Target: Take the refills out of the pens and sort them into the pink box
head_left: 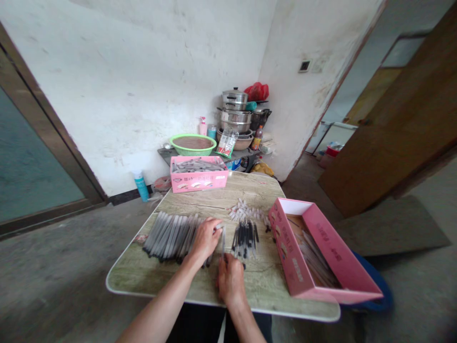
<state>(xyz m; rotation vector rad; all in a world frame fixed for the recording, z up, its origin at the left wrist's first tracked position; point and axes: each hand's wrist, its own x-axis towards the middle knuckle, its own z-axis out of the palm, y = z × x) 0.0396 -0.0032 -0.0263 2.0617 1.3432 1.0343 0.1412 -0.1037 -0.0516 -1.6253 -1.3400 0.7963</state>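
Observation:
My right hand [231,277] is closed around the lower part of a slim translucent pen [223,242], which stands up from the fist. Just above and to the left, my left hand [207,239] pinches a small pale piece [218,227] near the pen's upper end; its exact kind is too small to tell. A wide row of translucent pens with dark ends [167,236] lies left of my hands. To the right is a bunch of thin black-tipped refills [245,237]. Behind them spreads a pile of small whitish caps [243,209].
A pink box filled with pens [199,181] stands at the table's far edge. Another open pink box [298,267], holding clear tubes [316,257], sits at the right edge. Beyond the table [260,290] are a green basin [193,151] and stacked steel pots [234,114].

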